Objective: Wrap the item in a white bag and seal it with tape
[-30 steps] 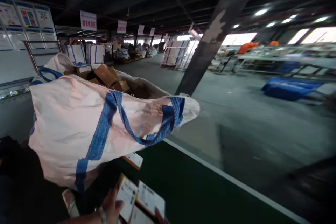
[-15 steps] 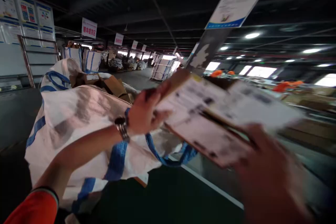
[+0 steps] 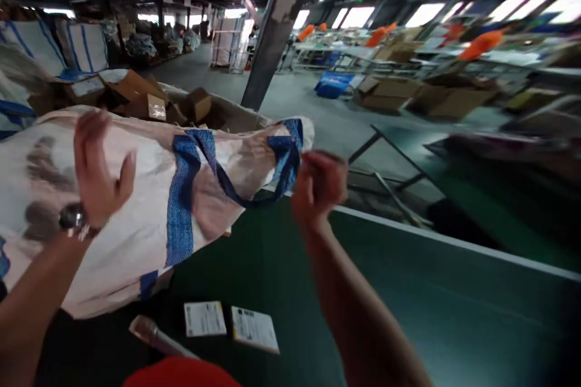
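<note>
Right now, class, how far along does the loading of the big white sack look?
Done: cardboard boxes already lie in the white sack, heaped at its open mouth. In hand: nothing; the left hand is raised open in front of the sack, and the right hand is loosely curled near its blue strap. Left: two labelled flat parcels lie on the green floor below.

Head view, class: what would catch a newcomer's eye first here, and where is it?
The big white bulk sack with blue straps fills the left, cardboard boxes heaped in its open top. In front of it the left hand is raised, open, with a watch at the wrist, while the right hand is curled shut near the sack's blue-strapped corner. Two labelled flat parcels lie on the green floor below.
</note>
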Demonstrator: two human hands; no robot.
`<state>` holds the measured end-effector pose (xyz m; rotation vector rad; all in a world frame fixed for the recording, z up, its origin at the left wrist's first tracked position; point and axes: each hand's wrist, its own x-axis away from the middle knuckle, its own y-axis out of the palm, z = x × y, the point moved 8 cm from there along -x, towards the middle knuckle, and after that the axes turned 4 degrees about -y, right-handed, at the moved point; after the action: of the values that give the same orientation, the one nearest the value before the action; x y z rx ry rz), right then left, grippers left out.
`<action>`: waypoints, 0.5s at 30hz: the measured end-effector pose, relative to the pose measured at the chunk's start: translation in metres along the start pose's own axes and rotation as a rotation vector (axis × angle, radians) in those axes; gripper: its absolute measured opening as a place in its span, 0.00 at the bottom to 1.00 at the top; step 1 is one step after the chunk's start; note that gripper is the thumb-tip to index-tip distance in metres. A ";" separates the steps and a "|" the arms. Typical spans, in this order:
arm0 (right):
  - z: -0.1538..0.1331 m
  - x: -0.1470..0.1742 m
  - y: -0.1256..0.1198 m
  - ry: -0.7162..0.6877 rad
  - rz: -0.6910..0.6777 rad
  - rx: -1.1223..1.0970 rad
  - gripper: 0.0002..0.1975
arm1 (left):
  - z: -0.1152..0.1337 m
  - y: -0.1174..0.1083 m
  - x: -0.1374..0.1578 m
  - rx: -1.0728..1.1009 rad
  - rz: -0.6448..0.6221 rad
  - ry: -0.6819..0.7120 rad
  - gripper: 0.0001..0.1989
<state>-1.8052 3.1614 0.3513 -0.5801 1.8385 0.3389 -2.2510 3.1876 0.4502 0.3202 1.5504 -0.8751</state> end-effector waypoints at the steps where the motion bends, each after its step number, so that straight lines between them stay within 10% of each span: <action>1: 0.016 0.053 -0.032 0.079 -0.061 0.073 0.14 | 0.019 0.001 0.044 0.091 -0.035 -0.016 0.34; 5: 0.080 0.329 -0.085 0.823 -0.950 0.027 0.28 | 0.108 0.081 0.263 0.355 -0.702 -0.270 0.25; 8: 0.058 0.477 -0.106 0.857 -1.602 -0.042 0.60 | 0.167 0.146 0.434 0.377 -1.494 -0.479 0.39; 12: 0.077 0.478 -0.081 0.629 -1.626 0.042 0.42 | 0.190 0.175 0.528 0.241 -1.864 -0.609 0.72; 15: 0.134 0.425 -0.016 0.574 -1.490 0.105 0.46 | 0.182 0.184 0.531 0.071 -1.834 -0.688 0.66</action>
<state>-1.7978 3.1199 -0.0930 -1.8691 1.4075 -0.9913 -2.1019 3.0365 -0.1014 -1.4727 0.7975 -2.0602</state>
